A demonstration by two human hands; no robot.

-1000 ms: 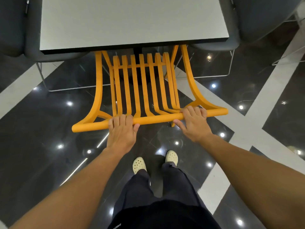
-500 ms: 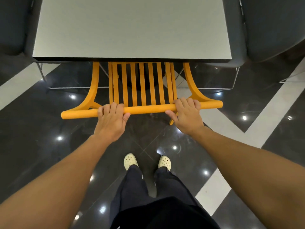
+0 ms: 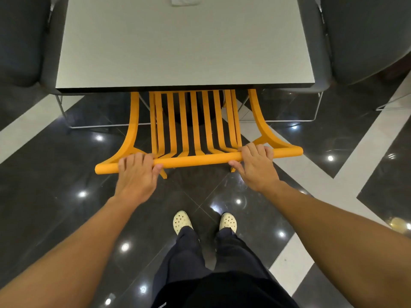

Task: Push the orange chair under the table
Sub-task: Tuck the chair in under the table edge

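The orange chair [image 3: 195, 130] stands at the near edge of the grey table [image 3: 184, 47], its seat hidden under the tabletop and its slatted back sloping out toward the person; the round top rail [image 3: 195, 160] runs across the view just in front of both hands; the left hand [image 3: 136, 174] is curled over the rail near its left end, four fingers [image 3: 135, 158] lying side by side on top and the thumb hooked beneath, so the rail sits clamped between them; the right hand [image 3: 256, 165] grips the rail toward its right end in the same way, fingers [image 3: 255, 150] close together over the top, thumb stretched along the underside; the short stretch of rail beyond each hand sticks out free; two rear chair feet show just under the rail, touching the glossy dark tiled floor [image 3: 66, 174], which carries pale stripes and bright ceiling-light reflections; grey upholstered chairs [image 3: 355, 41] sit at the left and right sides of the table, on thin metal frames; a pale folded item [image 3: 185, 1] lies at the far edge of the tabletop, cut off by the frame; below, dark trousers [image 3: 189, 252] and cream perforated clogs [image 3: 182, 222]; small white lettering at the waistband is too small to read
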